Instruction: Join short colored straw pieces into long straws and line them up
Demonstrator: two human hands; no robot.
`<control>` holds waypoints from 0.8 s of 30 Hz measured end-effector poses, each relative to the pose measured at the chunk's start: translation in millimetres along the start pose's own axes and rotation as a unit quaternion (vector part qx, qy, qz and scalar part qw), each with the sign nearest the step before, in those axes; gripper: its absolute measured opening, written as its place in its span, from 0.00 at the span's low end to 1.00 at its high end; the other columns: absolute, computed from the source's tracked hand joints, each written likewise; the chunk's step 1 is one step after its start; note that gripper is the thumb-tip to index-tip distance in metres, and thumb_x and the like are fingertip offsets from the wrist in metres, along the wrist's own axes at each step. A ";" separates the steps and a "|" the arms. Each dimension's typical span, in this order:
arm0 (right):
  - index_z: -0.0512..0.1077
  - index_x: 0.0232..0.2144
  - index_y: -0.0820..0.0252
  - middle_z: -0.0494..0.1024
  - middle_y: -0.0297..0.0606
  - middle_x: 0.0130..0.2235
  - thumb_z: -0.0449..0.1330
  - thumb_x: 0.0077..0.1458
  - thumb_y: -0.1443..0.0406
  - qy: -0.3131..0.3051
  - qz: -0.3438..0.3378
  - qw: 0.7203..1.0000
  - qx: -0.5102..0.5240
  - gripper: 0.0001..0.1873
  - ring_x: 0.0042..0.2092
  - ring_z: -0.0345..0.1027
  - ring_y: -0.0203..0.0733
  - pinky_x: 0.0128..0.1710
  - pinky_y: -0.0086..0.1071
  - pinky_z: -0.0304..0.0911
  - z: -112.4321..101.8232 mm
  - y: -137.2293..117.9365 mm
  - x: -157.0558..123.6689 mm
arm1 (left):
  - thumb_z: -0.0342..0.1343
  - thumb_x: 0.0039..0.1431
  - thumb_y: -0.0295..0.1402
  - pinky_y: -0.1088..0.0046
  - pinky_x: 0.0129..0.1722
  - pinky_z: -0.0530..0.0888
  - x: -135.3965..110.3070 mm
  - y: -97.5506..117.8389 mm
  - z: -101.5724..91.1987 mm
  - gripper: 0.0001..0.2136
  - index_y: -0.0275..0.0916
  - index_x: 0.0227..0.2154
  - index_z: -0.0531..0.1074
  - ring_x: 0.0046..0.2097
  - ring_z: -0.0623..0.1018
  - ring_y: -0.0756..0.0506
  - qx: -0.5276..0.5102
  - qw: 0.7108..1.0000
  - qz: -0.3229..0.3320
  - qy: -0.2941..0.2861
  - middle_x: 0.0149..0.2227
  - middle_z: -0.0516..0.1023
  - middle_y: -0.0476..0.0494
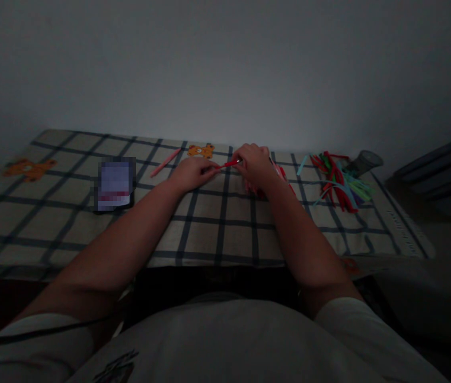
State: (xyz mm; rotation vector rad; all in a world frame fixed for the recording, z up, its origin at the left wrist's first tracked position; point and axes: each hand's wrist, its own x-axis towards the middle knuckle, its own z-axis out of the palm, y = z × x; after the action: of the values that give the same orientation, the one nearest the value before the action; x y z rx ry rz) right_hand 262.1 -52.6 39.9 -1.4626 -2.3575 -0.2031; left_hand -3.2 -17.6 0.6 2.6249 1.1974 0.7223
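Note:
Both my hands meet over the far middle of a table covered with a checked cloth (217,234). My left hand (192,173) is closed, pinching one end of a thin red paper strip (228,164). My right hand (255,162) is closed on the other end of the same strip, and something small and shiny shows at its fingertips. More red strips (282,175) lie under and just right of my right hand. The light is dim.
A pile of red, green, blue and purple strips (339,183) lies at the far right, beside a grey cylinder (363,161) lying near the wall. A pink strip (165,162) lies far left of centre. A dark-edged, blurred-out rectangle (114,183) rests on the left.

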 end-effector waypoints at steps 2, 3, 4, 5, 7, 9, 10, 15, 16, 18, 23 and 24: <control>0.83 0.55 0.54 0.86 0.53 0.58 0.57 0.81 0.64 0.005 0.006 1.000 -0.003 0.14 0.61 0.69 0.63 0.58 0.49 0.53 -2.1 -0.2 -0.1 | 0.58 0.78 0.49 0.61 0.51 0.77 0.2 -0.1 -0.2 0.22 0.43 0.56 0.91 0.50 0.87 0.36 0.003 1.000 -0.005 0.002 0.49 0.93 0.36; 0.83 0.56 0.53 0.85 0.53 0.58 0.56 0.81 0.64 0.008 0.009 1.000 -0.006 0.15 0.61 0.69 0.63 0.58 0.49 0.53 -3.2 -0.5 -0.1 | 0.58 0.78 0.49 0.61 0.51 0.77 0.1 0.4 -0.5 0.21 0.43 0.56 0.91 0.50 0.87 0.36 0.005 1.000 -0.009 0.001 0.49 0.93 0.36; 0.83 0.56 0.53 0.85 0.53 0.58 0.56 0.81 0.64 0.010 0.012 1.000 -0.009 0.15 0.61 0.69 0.63 0.58 0.49 0.53 -4.3 -0.8 -0.1 | 0.58 0.78 0.48 0.61 0.51 0.77 0.0 1.2 -0.9 0.21 0.43 0.56 0.91 0.50 0.87 0.36 0.006 1.000 -0.013 0.001 0.49 0.93 0.36; 0.83 0.57 0.53 0.85 0.54 0.59 0.56 0.80 0.63 0.011 0.015 1.000 -0.012 0.15 0.61 0.68 0.64 0.58 0.49 0.53 -5.2 -1.2 0.0 | 0.58 0.78 0.48 0.61 0.51 0.77 -0.2 2.3 -1.4 0.21 0.43 0.57 0.90 0.50 0.87 0.36 0.006 1.000 -0.017 0.001 0.49 0.92 0.36; 0.83 0.58 0.53 0.84 0.54 0.59 0.57 0.80 0.63 0.011 0.018 1.000 -0.019 0.15 0.61 0.68 0.65 0.58 0.50 0.53 -6.3 -1.8 0.2 | 0.59 0.78 0.48 0.61 0.50 0.76 -0.6 4.4 -2.5 0.21 0.42 0.60 0.89 0.49 0.86 0.36 0.003 1.000 -0.024 0.000 0.49 0.92 0.35; 0.83 0.59 0.52 0.84 0.53 0.60 0.57 0.80 0.62 0.013 0.018 1.000 -0.022 0.16 0.62 0.68 0.65 0.59 0.50 0.54 -6.8 -1.7 0.5 | 0.58 0.78 0.47 0.61 0.49 0.76 -1.0 5.6 -3.7 0.21 0.42 0.60 0.88 0.48 0.86 0.36 -0.001 1.000 -0.026 -0.002 0.48 0.92 0.36; 0.83 0.59 0.51 0.84 0.53 0.60 0.57 0.80 0.62 0.015 0.018 0.999 -0.023 0.16 0.62 0.68 0.66 0.59 0.51 0.54 -7.0 -1.2 0.7 | 0.58 0.79 0.46 0.61 0.49 0.75 -1.1 5.7 -4.3 0.21 0.42 0.59 0.89 0.48 0.86 0.36 -0.002 1.000 -0.026 -0.004 0.48 0.92 0.36; 0.82 0.61 0.52 0.82 0.55 0.61 0.57 0.80 0.60 0.029 0.046 0.998 -0.025 0.17 0.65 0.67 0.68 0.62 0.54 0.55 -8.0 4.6 1.8 | 0.56 0.79 0.48 0.61 0.49 0.77 -1.1 0.8 -7.7 0.21 0.42 0.56 0.89 0.49 0.85 0.35 0.007 0.999 -0.053 0.008 0.48 0.91 0.36; 0.82 0.61 0.52 0.82 0.55 0.62 0.57 0.80 0.60 0.034 0.054 0.998 -0.025 0.17 0.65 0.67 0.68 0.62 0.54 0.56 -7.9 5.9 1.9 | 0.56 0.78 0.48 0.60 0.50 0.77 -1.0 -0.8 -8.2 0.21 0.42 0.56 0.89 0.49 0.85 0.35 0.007 0.998 -0.058 0.012 0.47 0.91 0.36; 0.82 0.60 0.52 0.82 0.55 0.61 0.57 0.80 0.59 0.050 0.067 0.996 -0.018 0.16 0.65 0.68 0.69 0.63 0.56 0.56 -7.0 8.3 2.2 | 0.57 0.78 0.49 0.60 0.51 0.78 -0.9 -4.6 -8.7 0.21 0.42 0.54 0.89 0.48 0.84 0.35 0.004 0.998 -0.061 0.021 0.45 0.90 0.37; 0.84 0.57 0.52 0.83 0.55 0.56 0.58 0.79 0.58 0.088 0.078 0.993 0.010 0.16 0.62 0.68 0.68 0.62 0.58 0.58 -2.9 12.5 2.7 | 0.58 0.77 0.48 0.60 0.52 0.79 -0.7 -12.0 -9.1 0.20 0.42 0.54 0.89 0.48 0.85 0.35 -0.003 0.997 -0.068 0.021 0.45 0.91 0.37; 0.85 0.57 0.52 0.83 0.55 0.56 0.58 0.79 0.58 0.085 0.079 0.993 0.011 0.17 0.61 0.68 0.68 0.62 0.58 0.59 -2.3 13.2 2.9 | 0.57 0.77 0.48 0.60 0.52 0.79 -0.8 -12.6 -9.4 0.20 0.42 0.54 0.89 0.49 0.85 0.35 -0.002 0.997 -0.071 0.017 0.47 0.91 0.37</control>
State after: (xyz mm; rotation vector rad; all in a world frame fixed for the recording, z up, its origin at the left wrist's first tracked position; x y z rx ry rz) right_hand 273.3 -44.8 42.2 -1.5489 -2.0927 -0.2499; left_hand -16.7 -10.3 4.1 2.5017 1.3740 0.7444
